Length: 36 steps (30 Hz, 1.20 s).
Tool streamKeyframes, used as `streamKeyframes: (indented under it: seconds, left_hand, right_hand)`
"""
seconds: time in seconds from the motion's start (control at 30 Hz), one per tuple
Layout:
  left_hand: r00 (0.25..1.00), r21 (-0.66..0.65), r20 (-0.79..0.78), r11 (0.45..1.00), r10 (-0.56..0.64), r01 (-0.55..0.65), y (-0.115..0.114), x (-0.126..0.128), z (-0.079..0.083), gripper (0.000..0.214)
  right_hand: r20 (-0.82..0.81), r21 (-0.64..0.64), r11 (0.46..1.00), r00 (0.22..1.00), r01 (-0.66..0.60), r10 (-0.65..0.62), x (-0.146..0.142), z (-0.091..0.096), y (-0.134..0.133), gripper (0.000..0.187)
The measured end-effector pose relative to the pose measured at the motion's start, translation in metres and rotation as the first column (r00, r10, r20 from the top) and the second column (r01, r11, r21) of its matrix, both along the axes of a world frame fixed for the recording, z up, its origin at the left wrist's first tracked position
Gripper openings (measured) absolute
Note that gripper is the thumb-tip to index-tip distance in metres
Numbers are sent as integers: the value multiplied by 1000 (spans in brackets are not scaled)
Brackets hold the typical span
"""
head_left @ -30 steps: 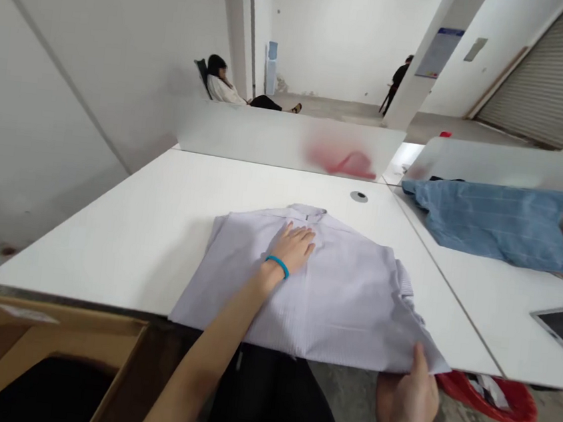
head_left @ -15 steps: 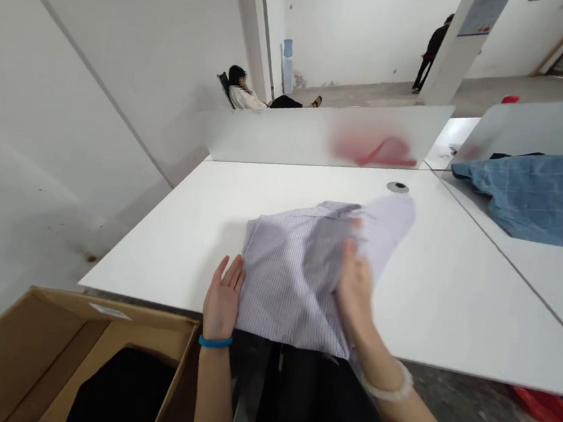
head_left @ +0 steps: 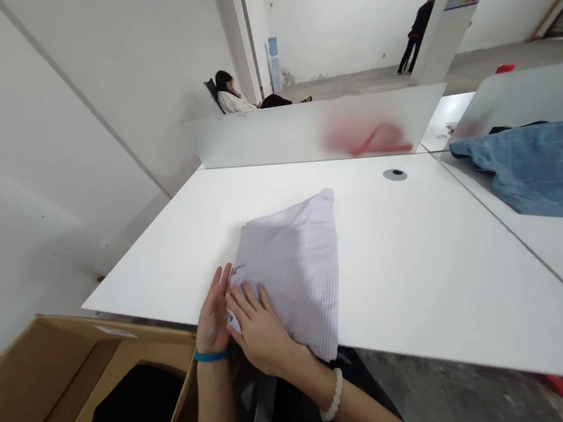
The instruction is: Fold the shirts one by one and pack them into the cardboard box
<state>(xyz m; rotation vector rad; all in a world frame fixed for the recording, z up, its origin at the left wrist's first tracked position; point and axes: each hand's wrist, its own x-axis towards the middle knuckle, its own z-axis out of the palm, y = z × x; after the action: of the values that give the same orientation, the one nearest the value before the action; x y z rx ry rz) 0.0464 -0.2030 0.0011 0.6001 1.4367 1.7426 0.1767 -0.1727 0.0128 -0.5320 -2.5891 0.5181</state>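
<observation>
A pale lilac striped shirt (head_left: 301, 260) lies folded over on the white table (head_left: 396, 270), its lower edge at the table's front edge. My left hand (head_left: 214, 318), with a blue band at the wrist, stands palm inward along the shirt's left edge, fingers straight. Across the shirt's lower left corner, my right hand (head_left: 261, 330) lies flat with its fingers stretched out. A white bracelet circles the right wrist. The right fingertips come close to the left palm; whether the two hands touch I cannot tell.
A cardboard box (head_left: 57, 362) with black cloth (head_left: 138, 401) inside stands at the lower left. Beyond the frosted divider (head_left: 268, 142), one person (head_left: 233, 98) sits and another person (head_left: 418, 34) stands. Blue cloth (head_left: 558, 166) lies on the table at right.
My right hand has swept left across the shirt, folding its right part over to the left. The left hand stays beside the left edge. The view has tilted slightly.
</observation>
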Motion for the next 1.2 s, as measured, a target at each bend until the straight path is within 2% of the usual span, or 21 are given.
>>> streamKeyframes:
  seconds: [0.13,0.23,0.3,0.33,0.4,0.47,0.5,0.57,0.63,0.7,0.77,0.87,0.97,1.03,1.1,1.17,1.2]
  left_hand:
    - [994,-53,-104,999,-18,13,1,-1,0,65]
    - [975,-86,-221,996,-26,7,-2,-7,-4,72]
    - [939,-99,-341,993,29,-67,-7,-11,1,72]
    - [895,-115,-440,984,70,-134,-8,-12,8,69]
    - [737,-158,-671,954,86,-255,-6,-5,29,58]
    - [535,-197,-844,951,-40,-240,7,12,57,49]
    - [438,-208,-890,966,-123,-151,19,24,69,47]
    - [213,-183,-957,980,-196,82,51,51,83,46]
    - [5,-243,-968,942,-250,231,88,74,79,49]
    - [-112,-325,-945,917,-306,233,123,83,60,56]
    - [-135,-410,-911,895,-391,177,147,77,37,65]
    - [-90,-560,-828,824,-553,86,166,50,13,69]
    - [-48,-642,-764,766,-643,-34,174,25,8,64]
    - [-43,-652,-754,754,-656,-81,178,16,10,63]
    - [-49,-609,-785,784,-618,-123,181,10,12,63]
    - [-40,-526,-835,816,-549,-239,181,3,13,64]
    - [-22,-491,-851,811,-524,-319,180,-1,13,65]
  right_hand:
    - [7,29,998,999,-46,46,5,7,-4,59]
    - [-25,28,997,997,-74,75,25,18,-9,64]
    - [-49,16,999,998,-42,43,48,24,-6,58]
    - [-52,10,1000,999,9,-8,60,25,-3,54]
    - [-36,15,989,988,149,-149,84,23,7,51]
    - [2,38,968,969,247,-247,100,16,18,54]
    - [22,48,964,965,262,-263,105,12,23,56]
    - [53,47,966,965,254,-257,109,2,29,59]
    - [69,32,971,969,236,-238,110,-7,31,59]
    - [69,20,975,972,223,-223,110,-12,31,56]
    - [61,16,975,973,220,-221,113,-15,30,52]
    - [61,13,973,971,232,-232,117,-17,30,50]
    - [74,4,975,972,223,-222,118,-16,31,49]
    - [76,-15,977,975,212,-211,118,-14,32,49]
    - [74,-43,978,977,205,-201,118,-11,32,49]
    - [71,-68,977,978,200,-195,119,-8,32,49]
    - [72,-81,977,979,198,-193,119,-7,32,49]
